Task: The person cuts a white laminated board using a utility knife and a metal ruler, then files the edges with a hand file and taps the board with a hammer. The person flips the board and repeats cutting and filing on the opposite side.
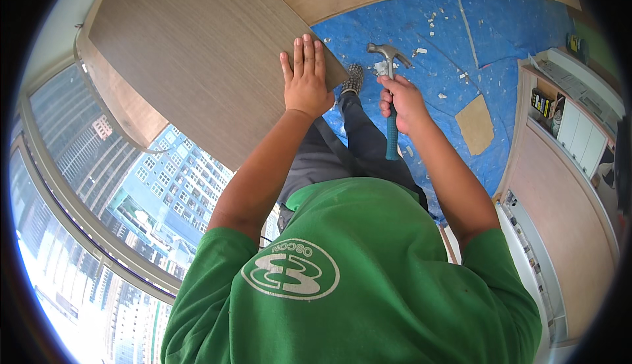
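A claw hammer (391, 122) with a steel head and a teal handle is gripped in my right hand (403, 103), its head pointing away from me. The fingers wrap the upper part of the handle. My left hand (307, 78) lies flat on a large grey-brown wood-grain panel (197, 61), close to its right edge, with fingers stretched out. The panel slants across the left and upper part of the view.
Blue sheeting (434, 41) covers the floor, strewn with white scraps and a tan cardboard piece (474, 125). At the right stands a wooden cabinet (559, 186) with items on its shelves. Windows (99, 166) line the left. My shoe (353, 78) is beside the panel's corner.
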Tool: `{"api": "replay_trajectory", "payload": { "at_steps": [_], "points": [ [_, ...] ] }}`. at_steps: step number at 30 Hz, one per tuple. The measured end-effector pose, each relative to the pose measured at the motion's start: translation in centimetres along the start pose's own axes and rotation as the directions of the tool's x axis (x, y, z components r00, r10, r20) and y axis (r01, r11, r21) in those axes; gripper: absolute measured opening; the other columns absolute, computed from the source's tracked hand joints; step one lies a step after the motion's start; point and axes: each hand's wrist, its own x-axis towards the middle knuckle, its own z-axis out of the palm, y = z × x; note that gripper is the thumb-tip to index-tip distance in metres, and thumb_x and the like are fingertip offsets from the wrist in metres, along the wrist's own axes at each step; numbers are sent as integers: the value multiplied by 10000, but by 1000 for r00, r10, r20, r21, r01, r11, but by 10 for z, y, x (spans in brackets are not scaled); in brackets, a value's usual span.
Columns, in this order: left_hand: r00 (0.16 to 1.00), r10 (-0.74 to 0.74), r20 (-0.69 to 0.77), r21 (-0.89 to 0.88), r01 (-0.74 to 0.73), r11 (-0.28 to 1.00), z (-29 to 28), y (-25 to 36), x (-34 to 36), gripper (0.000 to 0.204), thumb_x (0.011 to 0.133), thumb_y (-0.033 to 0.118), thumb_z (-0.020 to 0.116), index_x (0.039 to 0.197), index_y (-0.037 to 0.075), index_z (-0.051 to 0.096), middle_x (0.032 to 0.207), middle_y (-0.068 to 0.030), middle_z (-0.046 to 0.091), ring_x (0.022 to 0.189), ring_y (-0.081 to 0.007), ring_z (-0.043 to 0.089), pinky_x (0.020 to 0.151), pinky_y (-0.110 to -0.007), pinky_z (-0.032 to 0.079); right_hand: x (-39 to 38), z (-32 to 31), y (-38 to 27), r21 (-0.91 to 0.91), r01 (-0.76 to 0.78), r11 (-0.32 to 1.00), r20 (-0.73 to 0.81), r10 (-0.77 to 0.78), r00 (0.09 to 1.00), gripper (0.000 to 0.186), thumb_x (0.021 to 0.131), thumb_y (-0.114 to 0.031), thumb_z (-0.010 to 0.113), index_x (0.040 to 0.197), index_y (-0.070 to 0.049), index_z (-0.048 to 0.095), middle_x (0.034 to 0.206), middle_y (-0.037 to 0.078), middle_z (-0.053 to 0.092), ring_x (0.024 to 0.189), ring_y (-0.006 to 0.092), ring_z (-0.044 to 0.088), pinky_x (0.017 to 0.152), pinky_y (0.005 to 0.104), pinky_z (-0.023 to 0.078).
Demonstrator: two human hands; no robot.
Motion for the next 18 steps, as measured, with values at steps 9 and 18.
{"api": "replay_trajectory", "payload": {
  "at_steps": [9, 18],
  "points": [
    [953, 151, -262, -94, -181, 979, 9, 3, 4, 867, 771, 384, 806, 1560, 233, 479, 1709, -134, 272, 1591, -365, 197, 1248, -683, 113, 10, 14, 21, 172, -113, 979, -15, 117, 993, 82, 1001, -130, 619, 1021, -94, 548, 684, -12, 462, 561, 107, 449, 497, 280, 371],
    [879, 428, -210, -51, -447, 893, 8, 8, 33, 104, 810, 268, 734, 816, 165, 719, 1537, 50, 547, 1558, -319, 288, 1219, -725, 184, 12, 2, 20, 108, -57, 993, -63, 64, 996, 112, 1002, -152, 621, 1042, -68, 559, 690, 2, 469, 560, 130, 465, 494, 299, 368]
  ]
}}
